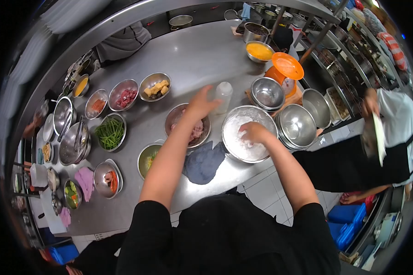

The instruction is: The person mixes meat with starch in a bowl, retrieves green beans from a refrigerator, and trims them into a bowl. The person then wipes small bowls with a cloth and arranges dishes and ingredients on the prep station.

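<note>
My left hand point(203, 104) reaches over the far side of a steel bowl of raw minced meat point(196, 130), fingers stretched apart right beside a translucent plastic bottle point(223, 95). Further right, my right hand point(255, 133) is down in a wide steel bowl point(226, 134) of white powder point(242, 147). Its fingers are curled and dusted white; what they hold, if anything, I cannot tell. A dark grey cloth point(203, 164) lies between the two bowls near the counter's front edge. My left forearm partly covers a bowl with green and yellow food point(145, 160).
On the left stand bowls of green beans point(110, 134), red meat point(126, 98) and yellow chunks point(158, 88). Stacked steel bowls point(297, 124) and an orange container point(287, 66) sit at right. Another person point(381, 146) stands at far right holding something long and pale.
</note>
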`<state>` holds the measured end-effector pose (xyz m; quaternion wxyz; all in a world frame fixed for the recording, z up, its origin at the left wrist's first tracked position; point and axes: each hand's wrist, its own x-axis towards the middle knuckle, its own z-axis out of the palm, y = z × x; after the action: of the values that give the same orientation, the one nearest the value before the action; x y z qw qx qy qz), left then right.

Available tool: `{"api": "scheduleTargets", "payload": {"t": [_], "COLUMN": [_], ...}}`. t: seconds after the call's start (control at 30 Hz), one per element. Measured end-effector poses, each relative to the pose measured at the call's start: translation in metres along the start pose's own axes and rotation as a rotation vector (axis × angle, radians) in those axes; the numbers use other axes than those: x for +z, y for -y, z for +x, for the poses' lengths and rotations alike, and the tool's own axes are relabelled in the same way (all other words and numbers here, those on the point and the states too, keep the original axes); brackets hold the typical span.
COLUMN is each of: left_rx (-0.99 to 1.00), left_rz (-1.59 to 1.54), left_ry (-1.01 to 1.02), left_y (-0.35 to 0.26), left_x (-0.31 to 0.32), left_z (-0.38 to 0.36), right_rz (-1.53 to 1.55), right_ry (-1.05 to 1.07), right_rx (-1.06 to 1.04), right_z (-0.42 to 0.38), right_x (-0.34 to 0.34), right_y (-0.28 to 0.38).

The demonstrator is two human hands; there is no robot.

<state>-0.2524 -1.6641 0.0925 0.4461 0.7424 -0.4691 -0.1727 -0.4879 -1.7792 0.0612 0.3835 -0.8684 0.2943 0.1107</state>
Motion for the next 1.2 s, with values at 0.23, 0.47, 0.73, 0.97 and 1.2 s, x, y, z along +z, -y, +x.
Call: {"api": "scheduleTargets", "payload": {"t": [0.23, 0.47, 0.73, 0.97, 1.2], "left_rx": [-0.287, -0.383, -0.328, -0.344, -0.31], "left_rz": [0.272, 0.322, 0.332, 0.422, 0.519], "left_ry": [-0.26, -0.139, -0.084, -0.056, 0.03], "left_y": [0.088, 0.113, 0.126, 0.096, 0.086], "left_x": [-0.089, -0.083, -0.073, -0.085, -0.066], "left_z": [-0.091, -0.111, -0.116, -0.127, -0.127], "right_rz": [0.095, -0.4, -0.339, -0.406, -0.33], "right_ry": [-0.05, -0.14, -0.253, -0.071, -0.193], "right_rx": [-0.161, -0.287, -0.128, -0.181, -0.007], "right_z": [0.015, 0.114, 0.122, 0.107, 0.074], "right_x": [-0.034, 0.072, 0.132, 0.117, 0.128], "right_y": [0.127, 0.164, 0.157, 0.142, 0.142]}}
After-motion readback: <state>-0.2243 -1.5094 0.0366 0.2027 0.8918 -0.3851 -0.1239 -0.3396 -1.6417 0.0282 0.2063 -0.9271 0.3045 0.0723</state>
